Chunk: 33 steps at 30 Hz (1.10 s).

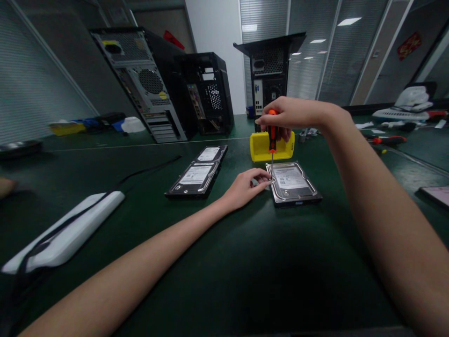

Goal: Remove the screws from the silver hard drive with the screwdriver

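Observation:
A hard drive (293, 180) with a white label lies flat on the dark green table. My right hand (280, 119) is wrapped round the orange and black handle of a screwdriver (272, 140), held upright above the drive. Its thin shaft comes down to the drive's left edge, where the tip meets the metal cover; the exact contact is too small to tell. Beside the tip, my left hand (247, 186) is closed, with fingertips and thumb gripping that left edge. Just behind the drive stands a yellow open box (261, 146), partly covered by my right hand.
Two more hard drives (196, 174) lie to the left, end to end. A white power strip-like block (77, 229) with a black cable is at the near left. Computer cases (150, 84) stand at the back. Red-handled pliers (389, 140) lie at the right.

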### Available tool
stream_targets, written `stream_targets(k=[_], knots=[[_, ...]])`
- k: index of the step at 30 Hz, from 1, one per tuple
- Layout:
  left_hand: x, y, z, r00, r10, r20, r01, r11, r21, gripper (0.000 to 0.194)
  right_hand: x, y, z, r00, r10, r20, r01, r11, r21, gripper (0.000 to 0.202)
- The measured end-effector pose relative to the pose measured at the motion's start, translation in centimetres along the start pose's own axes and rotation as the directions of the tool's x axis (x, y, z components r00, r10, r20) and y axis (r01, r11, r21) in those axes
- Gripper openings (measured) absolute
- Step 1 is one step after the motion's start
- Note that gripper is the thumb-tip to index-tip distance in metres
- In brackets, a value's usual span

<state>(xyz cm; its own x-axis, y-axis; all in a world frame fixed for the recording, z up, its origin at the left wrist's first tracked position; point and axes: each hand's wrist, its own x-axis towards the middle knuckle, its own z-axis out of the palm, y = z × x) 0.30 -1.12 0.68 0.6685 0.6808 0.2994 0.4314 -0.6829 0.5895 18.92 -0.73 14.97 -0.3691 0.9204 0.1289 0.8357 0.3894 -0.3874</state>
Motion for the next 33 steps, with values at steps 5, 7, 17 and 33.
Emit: stream_targets(k=[5,7,17,33], knots=[[0.01,-0.07,0.03,1.000,0.006,-0.001,-0.006,1.000,0.004,0.026,0.00,0.14,0.04,1.000,-0.013,-0.001,0.013,1.000,0.001,0.041],[0.02,-0.04,0.01,1.000,0.006,0.001,-0.006,1.000,0.005,0.026,-0.04,0.13,0.02,1.000,-0.016,-0.002,0.016,1.000,0.002,0.041],[0.04,-0.08,0.04,1.000,0.008,0.005,-0.008,1.000,0.005,0.026,-0.04,-0.03,0.12,1.000,-0.004,-0.016,0.004,1.000,-0.009,0.039],[-0.02,-0.07,0.08,1.000,0.027,-0.002,-0.027,1.000,0.006,0.025,-0.03,-0.07,0.09,1.000,0.001,-0.015,-0.002,1.000,-0.018,0.033]])
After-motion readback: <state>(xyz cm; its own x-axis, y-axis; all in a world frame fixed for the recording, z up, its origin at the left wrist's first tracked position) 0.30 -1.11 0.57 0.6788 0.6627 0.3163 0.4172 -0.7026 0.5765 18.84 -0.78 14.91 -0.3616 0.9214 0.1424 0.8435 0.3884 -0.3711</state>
